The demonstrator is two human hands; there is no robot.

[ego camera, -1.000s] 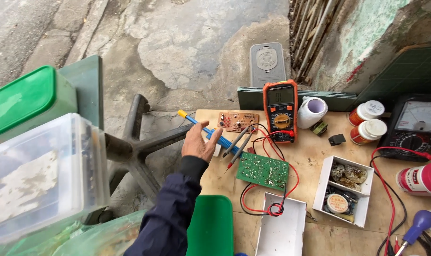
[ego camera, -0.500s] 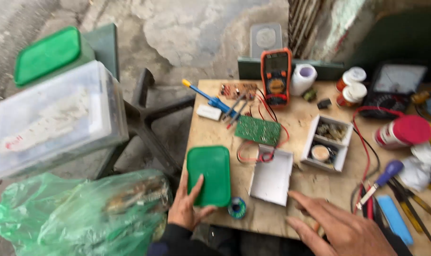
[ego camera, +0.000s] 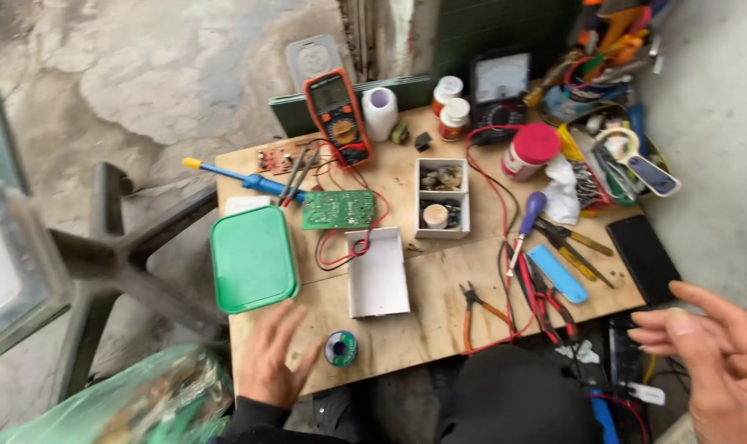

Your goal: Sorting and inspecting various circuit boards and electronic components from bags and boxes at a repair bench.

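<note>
Left hand (ego camera: 273,362) off green plastic lid (ego camera: 253,257), now flat, fingers spread beside solder spool (ego camera: 341,348); right hand (ego camera: 713,353) open, well right of spool

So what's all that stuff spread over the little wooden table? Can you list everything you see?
Flat green plastic lid: one, table's left edge.
Green printed circuit board: one, centre-left, red wires looping from it.
Open white cardboard box: one, centre.
Orange handheld multimeter: one, far edge, propped up.
Blue-handled soldering iron: one, far left.
Small spool of solder wire: one, near edge.
White divided parts tray: one, centre.
Red-capped spray can: one, lying right of centre.
Orange-handled cutters: one, near edge.
Black analogue meter: one, far edge.
Wooden table: one, light brown.
Left hand: resting flat on the table beside the spool.
Right hand: open, in the air off the table's right edge.
</note>
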